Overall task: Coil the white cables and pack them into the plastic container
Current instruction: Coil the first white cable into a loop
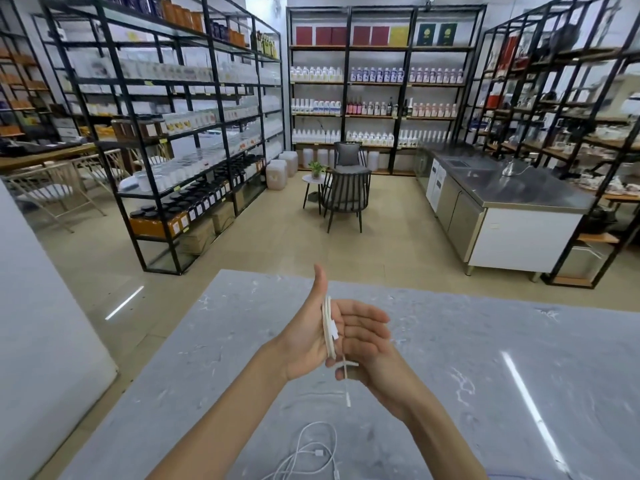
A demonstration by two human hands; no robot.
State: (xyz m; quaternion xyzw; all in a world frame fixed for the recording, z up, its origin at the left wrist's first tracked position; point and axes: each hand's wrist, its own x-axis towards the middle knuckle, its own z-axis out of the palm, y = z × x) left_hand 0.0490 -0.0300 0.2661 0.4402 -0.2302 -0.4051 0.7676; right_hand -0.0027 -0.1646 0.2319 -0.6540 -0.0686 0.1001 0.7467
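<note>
— Could you read anything on those bottles [377, 75] along the back shelves?

— No. They carried labels, but every one was too small and blurred to make out.

— What about the dark jars [199, 206] on the low shelf at the left of the frame?

— White labels there too, none legible.

— And the red, yellow and green boxes [375, 35] along the top centre?

— The green ones bore a round gold emblem, but no words or numbers could be read.
</note>
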